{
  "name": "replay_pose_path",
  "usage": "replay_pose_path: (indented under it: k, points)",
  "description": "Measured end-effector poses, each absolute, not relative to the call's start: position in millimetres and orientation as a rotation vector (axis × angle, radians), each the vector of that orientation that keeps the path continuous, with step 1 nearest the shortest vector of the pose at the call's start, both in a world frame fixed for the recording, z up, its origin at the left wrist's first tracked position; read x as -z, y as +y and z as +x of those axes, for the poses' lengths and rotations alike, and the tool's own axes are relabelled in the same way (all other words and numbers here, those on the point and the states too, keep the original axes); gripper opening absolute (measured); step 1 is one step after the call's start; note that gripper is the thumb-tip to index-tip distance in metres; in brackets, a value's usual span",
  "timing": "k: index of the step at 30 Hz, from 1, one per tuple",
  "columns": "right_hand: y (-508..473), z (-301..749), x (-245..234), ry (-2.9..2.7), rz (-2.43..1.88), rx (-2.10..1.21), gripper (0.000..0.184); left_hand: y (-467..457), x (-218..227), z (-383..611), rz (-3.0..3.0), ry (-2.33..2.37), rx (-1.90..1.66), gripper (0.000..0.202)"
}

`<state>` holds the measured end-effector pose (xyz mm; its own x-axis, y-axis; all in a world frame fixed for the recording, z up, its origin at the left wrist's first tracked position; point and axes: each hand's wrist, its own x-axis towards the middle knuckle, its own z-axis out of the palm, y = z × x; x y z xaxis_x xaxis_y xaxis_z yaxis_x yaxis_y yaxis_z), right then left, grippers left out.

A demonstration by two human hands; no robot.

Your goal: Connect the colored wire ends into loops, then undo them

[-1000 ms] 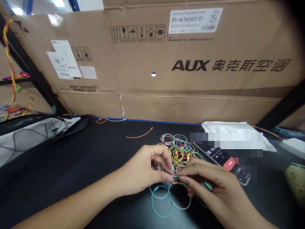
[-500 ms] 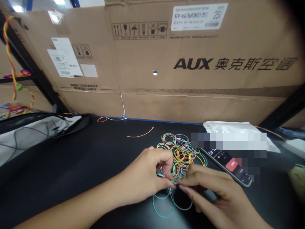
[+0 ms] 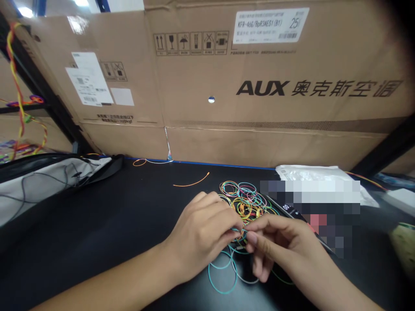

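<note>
My left hand (image 3: 202, 233) and my right hand (image 3: 277, 246) meet over a black table (image 3: 129, 224), fingertips pinched together on thin rubber bands. A teal rubber band loop (image 3: 222, 280) and a pale one hang from the pinch down onto the table. Just behind my fingers lies a pile of coloured rubber bands (image 3: 244, 199), yellow, orange, pink and teal. Both hands are closed on the bands.
A phone (image 3: 293, 211) with a timer lies right of the pile, partly blurred out. A white plastic bag (image 3: 311, 172) sits behind it. Large cardboard boxes (image 3: 259, 86) wall off the back. A grey bag with cables (image 3: 48, 181) lies left. A cut orange band (image 3: 191, 181) lies near the boxes.
My hands have shifted slightly up toward the pile, and my left hand has rolled palm-down over the pinch. The hanging loops moved with them.
</note>
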<state>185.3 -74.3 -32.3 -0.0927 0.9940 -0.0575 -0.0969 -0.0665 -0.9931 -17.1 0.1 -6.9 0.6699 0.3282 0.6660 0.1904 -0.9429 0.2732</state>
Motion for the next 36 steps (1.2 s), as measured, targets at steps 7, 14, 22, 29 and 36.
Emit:
replay_pose_path:
  k: [7, 14, 22, 29, 36]
  points:
    - [-78, 181, 36, -1.196, -1.158, -1.311, 0.021, -5, 6, -14, 2.634, 0.452, -1.172, 0.016]
    - [-80, 188, 34, -1.695, -1.110, -0.678, 0.017, -6, 4, -14, 2.469, 0.501, -1.008, 0.021]
    - [-80, 190, 32, -1.731, -1.093, -0.641, 0.022, -1, 0, -18, 2.431, 0.483, -0.933, 0.013]
    - [-78, 190, 25, -1.841, -0.994, -0.584, 0.028, 2, -6, -20, 2.085, 0.566, -0.682, 0.027]
    - [-80, 188, 22, -1.890, -0.962, -0.588, 0.029, -3, -6, -19, 2.284, 0.491, -0.703, 0.026]
